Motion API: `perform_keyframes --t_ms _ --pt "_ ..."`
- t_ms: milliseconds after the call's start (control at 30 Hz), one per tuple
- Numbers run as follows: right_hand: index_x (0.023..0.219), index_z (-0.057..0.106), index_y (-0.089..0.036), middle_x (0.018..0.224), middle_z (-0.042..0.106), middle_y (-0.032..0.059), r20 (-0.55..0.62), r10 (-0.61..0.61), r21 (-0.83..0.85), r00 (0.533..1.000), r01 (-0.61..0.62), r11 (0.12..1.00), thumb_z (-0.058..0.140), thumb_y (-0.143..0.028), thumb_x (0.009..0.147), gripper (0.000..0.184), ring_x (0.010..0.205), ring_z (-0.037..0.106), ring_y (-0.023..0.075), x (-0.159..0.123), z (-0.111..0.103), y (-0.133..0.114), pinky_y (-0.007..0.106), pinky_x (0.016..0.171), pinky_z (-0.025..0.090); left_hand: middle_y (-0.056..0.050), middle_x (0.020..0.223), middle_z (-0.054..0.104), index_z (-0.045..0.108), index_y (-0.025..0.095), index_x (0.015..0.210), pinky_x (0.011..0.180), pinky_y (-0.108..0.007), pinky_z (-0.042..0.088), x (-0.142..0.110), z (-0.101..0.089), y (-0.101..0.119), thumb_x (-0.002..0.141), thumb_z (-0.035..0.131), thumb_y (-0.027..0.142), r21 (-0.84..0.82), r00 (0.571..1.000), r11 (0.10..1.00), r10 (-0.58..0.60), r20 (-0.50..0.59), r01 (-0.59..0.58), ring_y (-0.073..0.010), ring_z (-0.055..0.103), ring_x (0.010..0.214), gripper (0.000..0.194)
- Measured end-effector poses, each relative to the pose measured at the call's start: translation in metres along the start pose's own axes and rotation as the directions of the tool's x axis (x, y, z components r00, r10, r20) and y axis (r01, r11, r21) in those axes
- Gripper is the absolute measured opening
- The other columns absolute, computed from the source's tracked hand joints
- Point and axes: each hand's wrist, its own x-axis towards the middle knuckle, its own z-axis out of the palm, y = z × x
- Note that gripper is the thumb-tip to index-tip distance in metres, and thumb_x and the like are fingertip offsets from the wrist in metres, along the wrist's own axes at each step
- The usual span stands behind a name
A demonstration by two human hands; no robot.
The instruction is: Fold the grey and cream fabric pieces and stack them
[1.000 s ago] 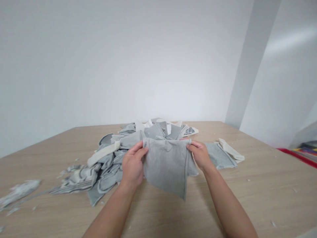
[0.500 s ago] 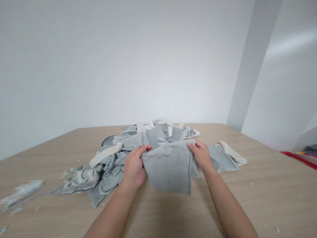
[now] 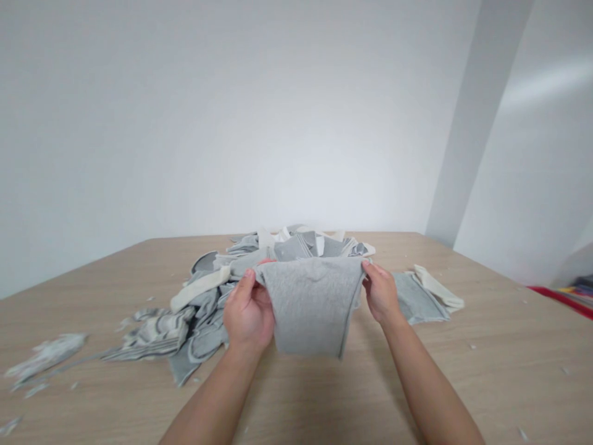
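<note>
A light grey piece of fabric hangs between my two hands, above the table. My left hand pinches its upper left corner, thumb on top. At the upper right corner, my right hand grips the edge between thumb and fingers. The cloth's top edge is stretched nearly straight and its lower part hangs loose. Behind it lies a heap of grey, cream and striped fabric scraps, partly hidden by the cloth and my left hand.
To the right on the wooden table lie a grey scrap and a cream strip. A striped scrap and a tangle of pale threads lie at left. A white wall stands behind. Something red shows at far right.
My hands have moved slightly apart and pulled the fabric's top edge straighter. My left hand has turned, with its thumb now up at the corner.
</note>
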Motion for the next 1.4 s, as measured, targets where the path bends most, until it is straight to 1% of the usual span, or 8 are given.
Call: perform_keyframes --t_ms 167,267,467,667,900,1133,1300,1400 --pt "0.072 0.069 -0.019 0.070 0.068 -0.0006 -0.098 -0.043 0.052 0.994 0.048 0.997 0.067 -0.035 0.066 0.017 0.070 0.059 0.0161 0.003 -0.002 -0.002 0.027 0.068 0.045 -0.004 0.082 0.071 0.070 0.015 0.084 0.084 -0.029 0.049 0.002 0.000 0.001 0.079 0.061 0.033 -0.014 0.997 0.997 0.069 -0.032 -0.069 -0.0156 0.065 0.082 0.020" --pt "0.068 0.066 -0.018 0.062 0.064 -0.0024 -0.120 -0.037 0.019 0.992 0.039 0.999 0.061 -0.026 0.063 0.010 0.062 0.054 0.0143 0.005 -0.006 -0.002 0.024 0.059 0.042 -0.004 0.082 0.070 0.070 0.015 0.083 0.086 -0.031 0.048 0.001 0.001 0.002 0.080 0.061 0.030 -0.005 0.995 0.996 0.093 -0.027 -0.093 -0.0159 0.064 0.083 0.018" --pt "0.067 0.063 -0.017 0.051 0.052 -0.0042 -0.182 -0.046 -0.084 0.982 0.031 0.996 0.051 -0.023 0.059 0.016 0.047 0.041 0.0107 0.009 -0.012 -0.002 0.021 0.044 0.030 -0.002 0.078 0.069 0.069 0.016 0.074 0.082 -0.029 0.048 0.001 0.002 0.001 0.076 0.064 0.024 0.027 0.989 0.990 0.141 -0.045 -0.140 -0.0139 0.063 0.076 0.010" --pt "0.066 0.062 -0.016 0.054 0.053 -0.0034 -0.162 -0.055 -0.075 0.985 0.043 0.996 0.050 -0.019 0.055 0.017 0.051 0.043 0.0107 0.013 -0.017 -0.005 0.020 0.046 0.031 0.001 0.068 0.066 0.067 0.016 0.068 0.064 -0.022 0.044 0.003 -0.002 0.004 0.071 0.066 0.023 0.159 0.997 0.986 0.063 -0.054 -0.054 -0.0113 0.058 0.065 0.008" --pt "0.054 0.054 -0.019 0.045 0.047 -0.0048 -0.157 -0.040 -0.070 0.987 0.029 0.997 0.052 -0.020 0.056 0.003 0.045 0.039 0.0098 0.009 -0.015 -0.010 0.021 0.043 0.029 0.004 0.058 0.057 0.062 0.015 0.061 0.054 -0.020 0.037 0.008 -0.005 0.017 0.066 0.071 0.026 0.383 0.999 0.923 -0.022 -0.047 0.038 -0.0098 0.049 0.054 0.014" --pt "0.062 0.065 -0.019 0.051 0.058 -0.0040 -0.133 0.030 -0.034 0.991 -0.035 0.999 0.062 -0.023 0.058 0.007 0.051 0.049 0.0131 0.009 -0.013 -0.008 0.023 0.049 0.035 0.001 0.066 0.064 0.071 0.016 0.073 0.058 -0.021 0.038 0.010 -0.005 0.016 0.062 0.073 0.027 0.583 0.986 0.808 0.153 -0.069 -0.085 -0.0133 0.053 0.063 0.016" --pt "0.074 0.070 -0.017 0.064 0.065 -0.0009 -0.085 0.017 -0.148 0.996 -0.030 0.989 0.067 -0.038 0.063 0.023 0.061 0.055 0.0159 0.009 -0.013 -0.003 0.026 0.057 0.040 0.003 0.056 0.058 0.070 0.017 0.066 0.051 -0.021 0.031 0.008 -0.007 0.018 0.066 0.069 0.030 0.721 0.980 0.687 0.192 -0.054 -0.095 -0.0121 0.047 0.056 0.013" --pt "0.073 0.070 -0.017 0.071 0.066 0.0000 -0.111 -0.071 -0.256 0.991 0.041 0.966 0.066 -0.041 0.066 0.025 0.069 0.055 0.0158 0.010 -0.015 -0.001 0.025 0.063 0.041 0.001 0.067 0.064 0.071 0.017 0.071 0.055 -0.022 0.035 0.011 -0.009 0.017 0.067 0.067 0.028 0.719 0.978 0.691 0.189 -0.083 -0.072 -0.0150 0.053 0.067 0.013"
